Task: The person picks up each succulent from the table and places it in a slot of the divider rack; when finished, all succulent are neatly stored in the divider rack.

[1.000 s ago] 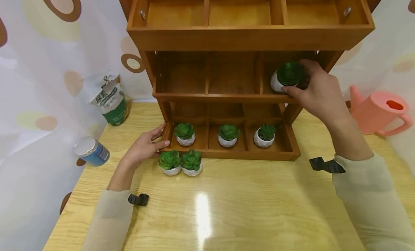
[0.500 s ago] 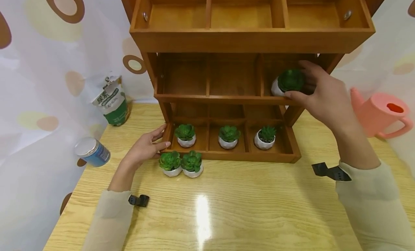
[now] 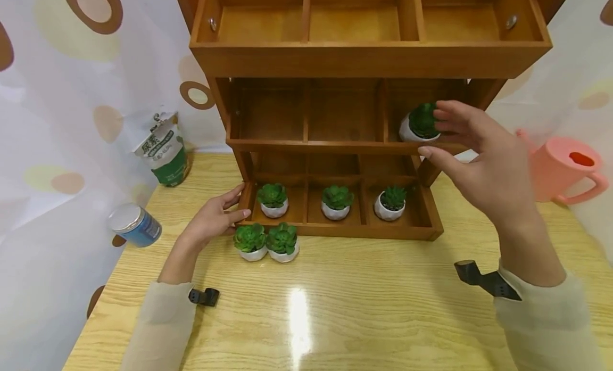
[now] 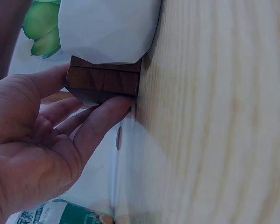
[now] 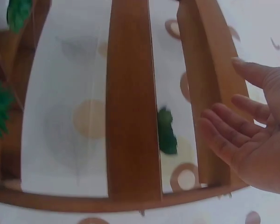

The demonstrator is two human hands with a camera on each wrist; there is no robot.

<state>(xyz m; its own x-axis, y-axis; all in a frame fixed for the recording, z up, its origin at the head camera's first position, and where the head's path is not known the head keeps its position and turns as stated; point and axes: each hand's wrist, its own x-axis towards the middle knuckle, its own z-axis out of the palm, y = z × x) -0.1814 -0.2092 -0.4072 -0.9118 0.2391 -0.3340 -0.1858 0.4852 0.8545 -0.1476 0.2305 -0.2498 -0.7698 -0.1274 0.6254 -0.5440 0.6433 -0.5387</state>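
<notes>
My left hand point(image 3: 213, 217) holds the lower left corner of the wooden shelf point(image 3: 335, 230), its thumb at the front and its fingers along the end; in the left wrist view the fingers point(image 4: 114, 105) touch the dark wood. Beside it, two potted succulents point(image 3: 250, 240) stand on the table. My right hand point(image 3: 488, 171) is apart from the potted succulent point(image 3: 421, 123) in the middle tier's right compartment, its fingers spread and holding nothing. The bottom tier bears a potted succulent point(image 3: 273, 199) at left, another point(image 3: 337, 202) in the middle and a spikier one point(image 3: 391, 203) at right.
A pink watering can point(image 3: 557, 171) stands to the right of the shelf, partly behind my right hand. At the left are a green and white bag point(image 3: 167, 155) and a blue can point(image 3: 136, 224). The top tier point(image 3: 369, 59) juts over the middle one.
My right hand has let go of the succulent in the middle tier's right compartment and drawn back to the right and toward me. My left hand stays at the shelf corner.
</notes>
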